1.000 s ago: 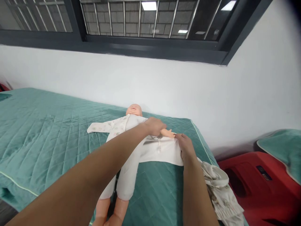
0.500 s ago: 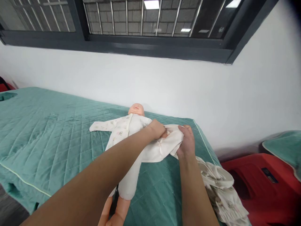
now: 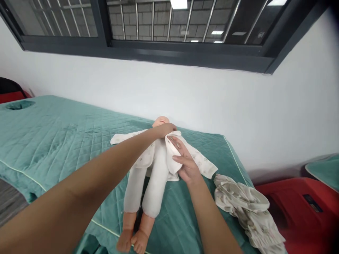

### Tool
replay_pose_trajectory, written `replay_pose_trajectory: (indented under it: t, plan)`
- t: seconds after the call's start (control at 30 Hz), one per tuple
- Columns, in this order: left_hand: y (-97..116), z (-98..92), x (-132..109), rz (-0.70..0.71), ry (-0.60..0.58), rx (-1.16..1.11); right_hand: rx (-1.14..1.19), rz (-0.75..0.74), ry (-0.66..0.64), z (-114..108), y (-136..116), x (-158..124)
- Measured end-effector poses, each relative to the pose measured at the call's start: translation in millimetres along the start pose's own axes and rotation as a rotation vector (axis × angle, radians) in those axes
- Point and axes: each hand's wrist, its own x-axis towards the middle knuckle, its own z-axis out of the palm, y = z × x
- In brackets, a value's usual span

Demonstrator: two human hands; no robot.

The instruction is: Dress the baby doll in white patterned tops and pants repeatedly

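A baby doll (image 3: pixel 156 190) lies on its back, head toward the wall and bare feet toward me. White leggings cover its legs down to the shins. It wears a white printed baby shirt (image 3: pixel 202 160), both sleeves spread out sideways. My left hand (image 3: pixel 168 129) is closed on the shirt's upper edge near the doll's neck, its fingertips partly hidden. Lower down, my right hand (image 3: pixel 187 164) holds the shirt's front flap, fingers against the cloth and thumb on its lower part. My left forearm crosses over the doll's chest and hides part of it.
Crumpled printed baby trousers (image 3: pixel 245 204) lie on the bed's right edge. The bed has a green quilted cover (image 3: pixel 79 134). A red plastic piece of furniture (image 3: pixel 293 208) stands to the right. Behind are a white wall (image 3: pixel 212 98) and a barred window (image 3: pixel 164 21).
My right hand has moved left from the sleeve's end to the front flap. My left hand has moved from the sleeve up to the neck area. The right sleeve now lies stretched out.
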Motion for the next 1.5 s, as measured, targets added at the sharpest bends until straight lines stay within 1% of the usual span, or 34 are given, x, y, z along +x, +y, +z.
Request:
replay_pose_trajectory:
  t: [0.03, 0.1, 0.2, 0.27, 0.33, 0.4, 0.43, 0.5, 0.63, 0.7, 0.8, 0.9, 0.97, 1.13, 1.2, 1.27, 1.33, 1.4, 1.43, 1.5]
  plan:
    - [-3, -4.0, -4, -0.004, 0.007, -0.030, -0.026, -0.003, -0.032, 4, -1, 0]
    - [-4, -9.5, -12, -0.023, -0.017, -0.096, -0.095, 0.004, -0.067, 8, -3, -1]
    - [-2, -13.7, -22, -0.021, -0.121, -0.169, -0.138, 0.047, -0.082, 8, -7, -3]
    - [0, -15.3, -27, 0.009, -0.217, -0.152, -0.105, 0.085, -0.090, 7, -8, -5]
    - [1, -16.3, -31, 0.041, -0.283, -0.114, -0.072, 0.122, -0.115, 7, -7, -6]
    - [2, -15.4, -33, 0.057, -0.297, -0.075, -0.050, 0.146, -0.137, 6, -6, -7]
    - [2, -13.9, -34, 0.061, -0.282, -0.061, -0.039, 0.149, -0.141, 6, -5, -7]
    - [2, -8.4, -34, 0.057, -0.193, -0.038, -0.014, 0.144, -0.139, 5, -4, -7]
    - [0, 4.7, -30, -0.014, 0.095, -0.031, 0.013, 0.142, -0.158, 6, -5, -8]
    - [-3, 6.9, -28, -0.055, 0.203, -0.043, 0.007, 0.140, -0.166, 7, -6, -8]
    - [-12, 4.1, -26, -0.115, 0.333, -0.068, 0.006, 0.122, -0.149, 10, -9, -8]
    - [-24, 1.5, -26, -0.186, 0.414, -0.094, 0.019, 0.097, -0.097, 12, -9, -8]
    - [-33, 3.6, -27, -0.223, 0.456, -0.110, 0.029, 0.107, -0.083, 11, -8, -8]
    - [-47, 18.3, -29, -0.254, 0.564, -0.173, 0.067, 0.160, -0.172, 1, -8, -8]
    - [-50, 24.0, -33, -0.257, 0.620, -0.203, 0.059, 0.174, -0.171, -4, -9, -8]
    - [-52, 30.3, -43, -0.260, 0.671, -0.224, 0.052, 0.151, -0.126, -9, -8, -6]
    - [-53, 40.3, -61, -0.228, 0.732, -0.268, 0.057, 0.075, -0.051, -12, -5, -4]
    - [-55, 55.5, -88, -0.174, 0.825, -0.353, 0.031, -0.033, 0.032, -13, 1, 0]
    - [-56, 64.8, -104, -0.169, 0.871, -0.399, -0.019, -0.078, 0.065, -12, 6, 2]
    - [-57, 84.6, -139, -0.209, 0.953, -0.475, -0.194, -0.131, 0.098, -9, 15, 6]
